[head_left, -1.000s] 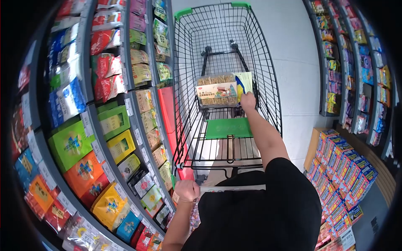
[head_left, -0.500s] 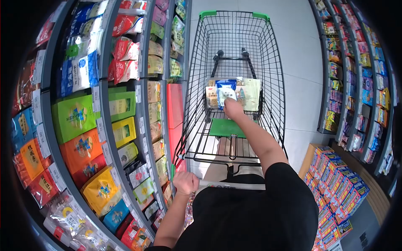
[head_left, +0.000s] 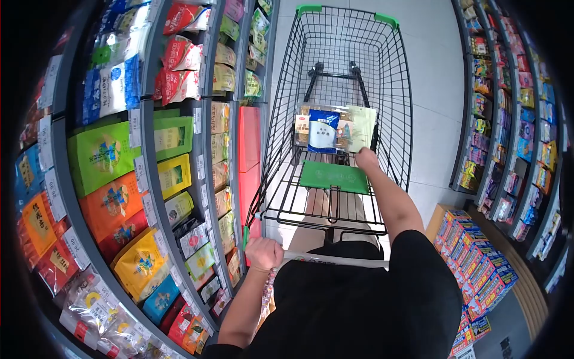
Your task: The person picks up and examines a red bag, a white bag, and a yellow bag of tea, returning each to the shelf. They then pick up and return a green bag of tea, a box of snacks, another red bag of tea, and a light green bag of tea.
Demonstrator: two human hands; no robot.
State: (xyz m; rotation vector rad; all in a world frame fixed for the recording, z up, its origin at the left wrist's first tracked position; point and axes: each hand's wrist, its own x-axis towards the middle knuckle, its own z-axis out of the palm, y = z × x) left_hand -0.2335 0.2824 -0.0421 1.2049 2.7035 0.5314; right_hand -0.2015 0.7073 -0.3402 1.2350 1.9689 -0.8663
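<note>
The left hand [head_left: 263, 253] grips the cart handle [head_left: 335, 261] with closed fingers. The right hand [head_left: 366, 159] hangs inside the shopping cart [head_left: 347, 72], fingers loosely curled and holding nothing, near the blue packet [head_left: 323, 131].

One shopping cart [head_left: 382, 90], three packets [head_left: 323, 130] inside, two hands [head_left: 265, 253].

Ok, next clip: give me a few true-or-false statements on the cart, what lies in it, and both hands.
1. The left hand grips the cart handle. True.
2. The right hand holds the blue packet. False: the packet lies in the cart on a clear box, and the hand is beside them, holding nothing.
3. The cart is bare. False: it holds the packet, the box and a pale green packet.
4. Shelves of snack bags stand on the left. True.
</note>
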